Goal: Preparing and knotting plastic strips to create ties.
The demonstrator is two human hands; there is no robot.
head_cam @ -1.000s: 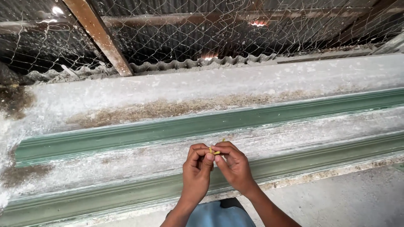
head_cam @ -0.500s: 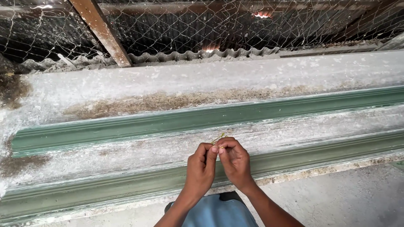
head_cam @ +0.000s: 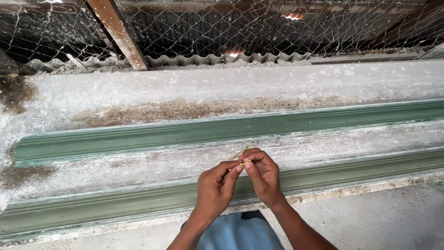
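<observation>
At the bottom edge a patch of blue cloth (head_cam: 238, 234) shows between the two forearms, with a small dark piece just above it. Above that, the left hand (head_cam: 213, 190) and the right hand (head_cam: 263, 178) meet close together, fingertips touching. Both are curled nearly closed, thumb and forefinger of each pinched on a thin yellowish-green stem (head_cam: 241, 157), which sticks up a little past the fingertips; the other fingers are folded in loosely. The stem is small and its exact shape is hard to tell. The hands hang over a lower green moulding (head_cam: 115, 203) that runs across the view, its paint worn and whitened. Below it on the right lies a grey concrete floor (head_cam: 384, 217). Beyond the hands comes a pale, dusty band, then an upper green moulding (head_cam: 138, 136). Farther on is a whitish ledge (head_cam: 222, 85) with a brown stain along it. Behind the ledge a wavy sheet edge (head_cam: 222, 59) shows, a slanted wooden post (head_cam: 118, 32) rises, and wire netting (head_cam: 277, 28) covers a dark space.
</observation>
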